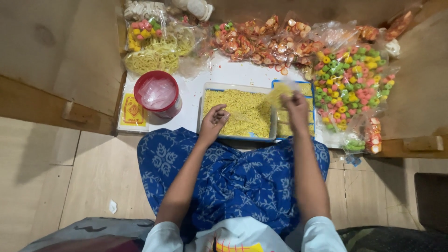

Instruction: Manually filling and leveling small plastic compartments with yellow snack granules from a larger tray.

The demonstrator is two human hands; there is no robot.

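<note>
We see a shallow rectangular tray (236, 135) lying on the white bench (224, 74), its long axis running left to right across our view, one long side against the person's blue patterned lap (233, 172). It looks like pale plastic with a blue rim, and it is filled with a flat bed of fine, grainy yellow snack bits (242, 109). Just beside it on the right sits a second, blue-edged tray (308, 86) holding the same yellow stuff, partly hidden by the forearm. The left hand (213, 120) rests over the near left corner of the first tray, its fingers (220, 113) curled loosely inward and touching the yellow bits; we cannot tell whether they have gathered any. The right hand (295, 103) is raised over the seam between the two trays, fingers pinched closed on a small clear bag (279, 93) part-filled with the yellow bits, though the bag is blurred. To the left stands a round red tub (157, 93) lined with crinkled clear film. Behind and to the right lie glossy clear packets of ring-shaped snacks (352, 79) in green, yellow and pink, and packets of orange-and-white pieces (261, 42).
</note>
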